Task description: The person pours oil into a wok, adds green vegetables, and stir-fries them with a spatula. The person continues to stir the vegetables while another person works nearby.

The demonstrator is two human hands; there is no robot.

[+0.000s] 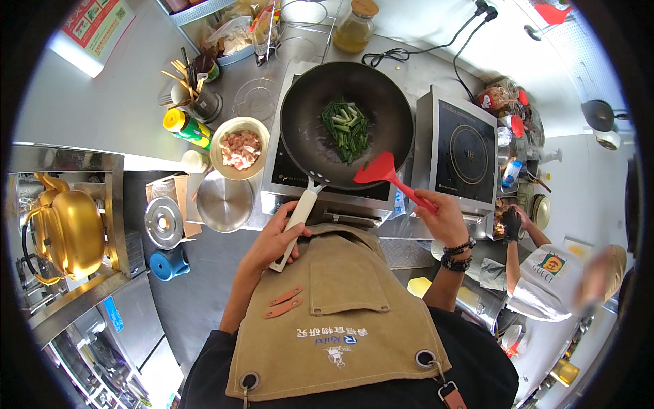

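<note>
A dark wok (pixel 301 117) stands on an induction cooker (pixel 278 176) before me. Cut green scallions (pixel 350 135), with a few pale stem pieces among them, lie heaped on its bottom. My left hand (pixel 278 232) is closed around the wok's cream handle (pixel 302 209). A red spatula (pixel 380 171) is gripped by its handle in my right hand (pixel 443 217). Its blade is over the near right rim of the wok; whether it touches the wok I cannot tell. Left of the wok, a bowl (pixel 217 168) holds pieces of raw meat (pixel 241 150).
A second induction cooker (pixel 467 148) stands right of the wok. Left are a steel pan (pixel 225 202), a green-and-yellow bottle (pixel 186 128) and a utensil holder (pixel 204 105). An oil jar (pixel 353 30) and black cables (pixel 393 55) are behind. At right, a person (pixel 546 276) wears a black glove.
</note>
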